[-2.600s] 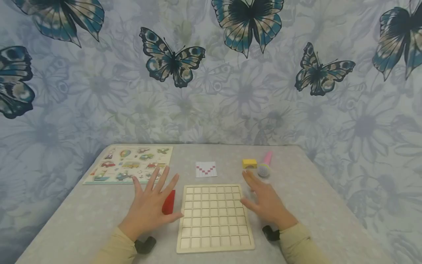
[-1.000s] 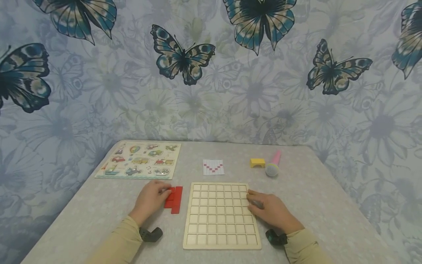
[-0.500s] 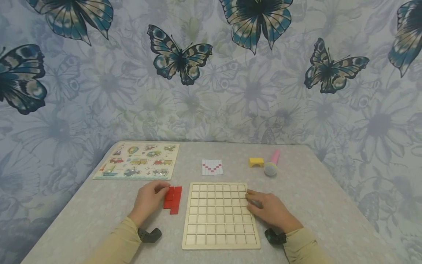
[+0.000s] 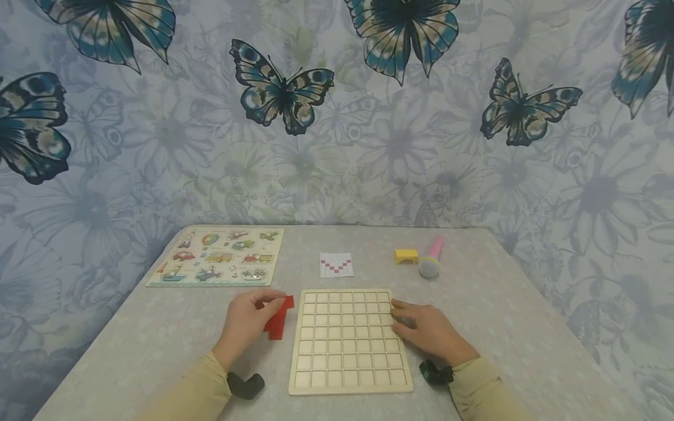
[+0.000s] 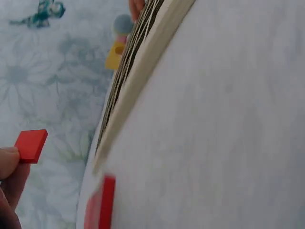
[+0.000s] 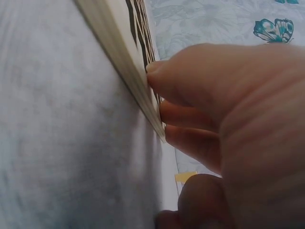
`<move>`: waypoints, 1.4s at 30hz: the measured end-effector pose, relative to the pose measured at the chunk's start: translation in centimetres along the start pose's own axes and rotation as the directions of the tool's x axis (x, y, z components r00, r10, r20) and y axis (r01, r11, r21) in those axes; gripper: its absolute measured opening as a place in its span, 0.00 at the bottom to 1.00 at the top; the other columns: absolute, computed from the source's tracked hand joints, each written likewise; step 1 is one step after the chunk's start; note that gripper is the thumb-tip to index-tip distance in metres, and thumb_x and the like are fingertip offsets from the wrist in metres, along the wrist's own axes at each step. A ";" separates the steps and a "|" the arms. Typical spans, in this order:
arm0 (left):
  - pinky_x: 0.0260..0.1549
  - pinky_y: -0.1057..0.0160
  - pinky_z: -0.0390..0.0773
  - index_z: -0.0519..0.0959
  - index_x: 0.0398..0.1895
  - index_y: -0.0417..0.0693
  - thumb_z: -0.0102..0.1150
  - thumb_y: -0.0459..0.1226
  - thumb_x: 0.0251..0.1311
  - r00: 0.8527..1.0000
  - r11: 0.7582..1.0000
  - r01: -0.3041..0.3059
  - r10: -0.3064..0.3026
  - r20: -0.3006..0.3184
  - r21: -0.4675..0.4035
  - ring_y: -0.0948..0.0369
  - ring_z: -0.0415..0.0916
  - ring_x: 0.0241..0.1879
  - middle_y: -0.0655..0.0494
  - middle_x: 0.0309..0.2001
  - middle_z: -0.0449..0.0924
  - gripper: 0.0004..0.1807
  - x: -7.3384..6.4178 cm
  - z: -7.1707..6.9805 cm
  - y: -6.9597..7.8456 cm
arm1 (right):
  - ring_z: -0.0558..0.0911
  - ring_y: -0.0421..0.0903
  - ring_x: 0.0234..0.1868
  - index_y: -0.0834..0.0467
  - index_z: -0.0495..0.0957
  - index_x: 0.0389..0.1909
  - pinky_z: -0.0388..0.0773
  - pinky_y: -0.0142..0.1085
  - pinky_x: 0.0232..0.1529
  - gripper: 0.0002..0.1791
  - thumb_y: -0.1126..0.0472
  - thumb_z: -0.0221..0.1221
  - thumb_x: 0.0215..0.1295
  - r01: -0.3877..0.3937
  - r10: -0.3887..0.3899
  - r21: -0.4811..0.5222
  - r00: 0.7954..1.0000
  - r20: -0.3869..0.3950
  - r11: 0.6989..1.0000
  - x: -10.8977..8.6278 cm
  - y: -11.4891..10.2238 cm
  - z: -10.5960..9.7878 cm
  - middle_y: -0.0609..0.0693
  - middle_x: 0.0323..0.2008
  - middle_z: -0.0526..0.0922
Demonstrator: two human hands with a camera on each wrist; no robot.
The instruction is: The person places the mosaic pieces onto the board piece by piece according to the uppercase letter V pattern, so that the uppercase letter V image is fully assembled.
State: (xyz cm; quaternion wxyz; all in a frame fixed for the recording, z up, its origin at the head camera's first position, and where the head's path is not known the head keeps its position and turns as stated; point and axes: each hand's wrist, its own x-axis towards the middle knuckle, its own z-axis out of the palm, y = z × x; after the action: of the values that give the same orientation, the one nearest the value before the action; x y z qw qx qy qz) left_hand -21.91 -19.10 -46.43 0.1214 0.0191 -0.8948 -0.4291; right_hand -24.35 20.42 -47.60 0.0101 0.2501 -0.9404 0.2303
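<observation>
The left hand (image 4: 247,324) pinches a red tile (image 4: 285,304) between thumb and fingertips, lifted just off the surface (image 4: 158,339) near the left edge of the wooden grid board (image 4: 347,339). In the left wrist view the red tile (image 5: 31,146) shows as a small flat square held at its corner by a fingertip, clear of the board's edge. Below it more red pieces (image 4: 275,327) lie on the surface, just left of the board; how many there are cannot be made out, since the held tile and the hand overlap them.

The right hand (image 4: 429,333) rests on the right edge of the grid board, fingers bent over its rim and pressing it down. The right wrist view shows the fingertips (image 6: 157,76) touching the board's top face at the edge, the thumb low beside it; it grips nothing else.

Farther off, a small card with a red zigzag pattern (image 4: 336,265) lies just beyond the board's far edge. To the far right sit a yellow block (image 4: 406,256) and a pink-handled toy (image 4: 430,259), close together. At the far left lies a picture puzzle board (image 4: 218,257) with vehicles. Nothing stands between the held tile and the grid.

Black wrist mounts show at both sleeves. The wrist views are tilted and blurred, and the board's cells are hard to read there.
</observation>
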 end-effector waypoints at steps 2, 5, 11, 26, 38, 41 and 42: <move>0.28 0.65 0.75 0.91 0.40 0.60 0.72 0.42 0.61 0.998 1.000 0.006 -0.005 0.057 -0.027 0.64 0.77 0.32 0.61 0.41 0.89 0.06 -0.8 0.6 1.5 | 0.77 0.54 0.68 0.54 0.84 0.60 0.72 0.54 0.67 0.21 0.50 0.64 0.70 -0.007 0.007 -0.004 1.000 -0.001 1.000 0.1 0.0 0.0 0.48 0.69 0.77; 0.32 0.63 0.77 0.90 0.35 0.64 0.73 0.43 0.59 0.988 1.000 -0.017 0.021 0.150 -0.025 0.66 0.79 0.34 0.65 0.43 0.89 0.03 -2.2 1.7 3.6 | 0.77 0.54 0.68 0.54 0.84 0.60 0.72 0.54 0.67 0.21 0.50 0.64 0.70 -0.012 0.012 0.010 1.000 -0.003 1.000 0.2 -0.1 -0.1 0.48 0.69 0.77; 0.35 0.60 0.78 0.89 0.32 0.69 0.72 0.44 0.59 0.942 0.996 -0.091 0.094 0.322 -0.027 0.65 0.80 0.42 0.73 0.37 0.86 0.03 -4.5 4.1 6.5 | 0.77 0.55 0.68 0.55 0.85 0.58 0.72 0.55 0.67 0.20 0.50 0.64 0.70 -0.004 0.005 0.018 1.000 -0.009 1.000 0.0 0.0 0.0 0.49 0.68 0.78; 0.29 0.68 0.74 0.90 0.33 0.63 0.72 0.46 0.60 0.910 0.984 -0.168 0.179 0.374 -0.060 0.71 0.76 0.30 0.78 0.33 0.85 0.01 -6.0 7.5 5.7 | 0.76 0.56 0.69 0.53 0.82 0.62 0.71 0.56 0.67 0.22 0.50 0.63 0.71 0.001 0.000 0.022 1.000 -0.003 1.000 -0.2 -0.1 -0.2 0.49 0.70 0.76; 0.38 0.65 0.76 0.90 0.32 0.65 0.72 0.48 0.60 0.891 0.957 -0.291 0.268 0.366 0.008 0.73 0.78 0.38 0.79 0.34 0.82 0.02 -6.1 7.5 5.6 | 0.77 0.57 0.69 0.53 0.84 0.59 0.72 0.56 0.67 0.19 0.51 0.63 0.72 0.036 -0.036 0.002 0.999 -0.004 0.999 0.0 0.0 -0.1 0.53 0.70 0.76; 0.35 0.68 0.75 0.91 0.33 0.65 0.74 0.48 0.58 0.881 0.948 -0.318 0.290 0.374 0.016 0.73 0.77 0.36 0.77 0.34 0.81 0.03 -6.1 7.5 5.5 | 0.76 0.57 0.69 0.53 0.84 0.60 0.72 0.56 0.67 0.19 0.51 0.63 0.72 0.031 -0.031 -0.003 1.000 -0.004 1.000 0.0 0.0 0.0 0.52 0.70 0.75; 0.33 0.69 0.74 0.92 0.34 0.65 0.74 0.49 0.57 0.876 0.946 -0.324 0.294 0.383 0.015 0.74 0.77 0.36 0.76 0.35 0.81 0.04 -6.1 7.5 5.5 | 0.76 0.57 0.69 0.53 0.84 0.60 0.72 0.56 0.67 0.19 0.51 0.63 0.72 0.030 -0.030 -0.002 1.000 -0.004 1.000 -0.1 0.0 0.1 0.53 0.70 0.75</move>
State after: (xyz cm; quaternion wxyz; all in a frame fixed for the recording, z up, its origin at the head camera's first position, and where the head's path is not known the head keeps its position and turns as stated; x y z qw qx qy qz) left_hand -17.33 -9.09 -47.95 0.0139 -0.2018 -0.9090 -0.3643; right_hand -24.30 20.42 -47.69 0.0159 0.2636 -0.9368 0.2297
